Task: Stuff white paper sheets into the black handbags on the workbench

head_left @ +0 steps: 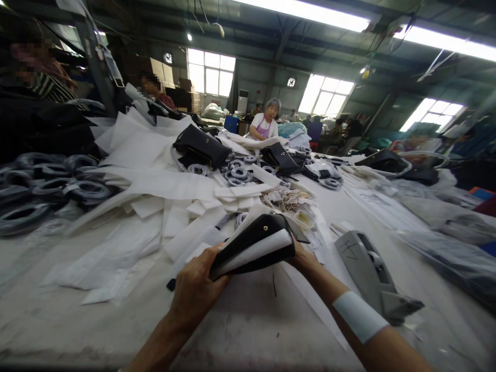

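Note:
Between my two hands, raised over the near part of the table, is a black handbag (256, 232) with a small gold stud. A white foam sheet (258, 250) lies along its side. My left hand (199, 279) is closed round the bag's left end, thumb in front. My right hand (297, 252) grips the right end, its fingers mostly hidden behind the bag. A pale band (360, 316) wraps my right forearm. Just beyond the bag lie a heap of thin ties (284, 199) and a small clear tub (304, 219).
A grey tape dispenser (364, 266) stands right of my right arm. White sheets (147, 183) pile up at the left, near coiled wrapped straps (46, 181). Farther back are more black bags (203, 145) and a person in a purple apron (265, 126). Plastic bags (445, 217) lie at right.

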Available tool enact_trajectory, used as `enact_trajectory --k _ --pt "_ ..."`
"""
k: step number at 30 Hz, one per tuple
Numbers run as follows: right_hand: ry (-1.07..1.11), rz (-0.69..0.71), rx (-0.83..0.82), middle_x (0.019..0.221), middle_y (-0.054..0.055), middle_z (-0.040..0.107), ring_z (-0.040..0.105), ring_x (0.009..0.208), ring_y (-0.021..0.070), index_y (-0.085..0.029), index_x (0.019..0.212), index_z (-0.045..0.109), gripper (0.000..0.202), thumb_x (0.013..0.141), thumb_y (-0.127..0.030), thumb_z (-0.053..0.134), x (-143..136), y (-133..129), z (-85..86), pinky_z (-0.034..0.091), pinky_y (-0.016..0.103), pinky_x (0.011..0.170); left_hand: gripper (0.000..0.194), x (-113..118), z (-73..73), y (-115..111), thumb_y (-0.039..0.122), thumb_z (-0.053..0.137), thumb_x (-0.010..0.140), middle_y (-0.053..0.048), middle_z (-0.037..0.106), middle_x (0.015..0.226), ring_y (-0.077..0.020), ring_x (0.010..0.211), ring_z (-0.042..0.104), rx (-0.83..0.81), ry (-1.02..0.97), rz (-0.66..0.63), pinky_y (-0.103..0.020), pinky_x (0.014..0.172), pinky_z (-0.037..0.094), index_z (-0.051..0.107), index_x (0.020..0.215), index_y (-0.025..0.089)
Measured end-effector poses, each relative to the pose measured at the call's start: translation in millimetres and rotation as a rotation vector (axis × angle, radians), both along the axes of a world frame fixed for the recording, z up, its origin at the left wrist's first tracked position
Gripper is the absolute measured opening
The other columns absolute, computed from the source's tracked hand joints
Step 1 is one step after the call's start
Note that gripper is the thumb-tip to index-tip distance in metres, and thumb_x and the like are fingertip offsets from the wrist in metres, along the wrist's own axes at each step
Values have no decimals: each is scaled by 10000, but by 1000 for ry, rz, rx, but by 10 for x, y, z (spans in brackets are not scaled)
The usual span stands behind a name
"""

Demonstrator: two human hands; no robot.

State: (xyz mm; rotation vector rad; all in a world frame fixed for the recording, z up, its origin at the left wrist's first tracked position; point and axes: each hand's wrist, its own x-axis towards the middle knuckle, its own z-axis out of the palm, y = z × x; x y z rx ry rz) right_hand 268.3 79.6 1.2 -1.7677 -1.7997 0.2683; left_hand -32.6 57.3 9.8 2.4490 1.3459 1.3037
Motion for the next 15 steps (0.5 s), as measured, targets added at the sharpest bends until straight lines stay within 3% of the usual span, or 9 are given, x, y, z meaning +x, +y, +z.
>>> enact_trajectory --k 2,5,10,12,15 --pt "-37 -88 -30 896 83 752 671 904 270 -224 956 737 298 920 -369 479 117 -132 105 529 392 839 437 -2 7 4 223 572 785 -1 734 1003 -220 820 720 13 -6 -3 -299 726 564 556 1220 264" --pt "-107 -200 -106 842 79 744 683 819 279 -230 822 738 300 891 -419 515 348 -584 125 517 398 769 442 3 7 2 191 556 788 -3 731 1004 -213 785 710 38 -14 -19 -306 703 559 545 1224 261" --pt "-240 -230 -248 1029 79 716 679 944 275 -251 969 720 241 826 -403 600 502 -1516 -273 515 369 795 553 118 -81 -63 76 516 750 -54 710 1136 -235 921 694 120 65 -117 -347 795 556 520 1284 219" --pt "-287 -208 -288 977 82 705 679 903 259 -246 919 706 202 876 -341 533 396 -1700 -411 514 356 767 629 213 -130 -113 32 495 744 -82 689 1189 -247 1008 676 158 131 -163 -368 847 550 490 1351 200" --pt "-342 -151 -339 881 80 702 679 851 248 -230 808 675 234 900 -229 459 126 -1767 -457 510 348 764 684 361 -179 -200 -3 463 809 -97 665 1231 -252 1023 670 199 263 -195 -398 864 553 422 1452 228"
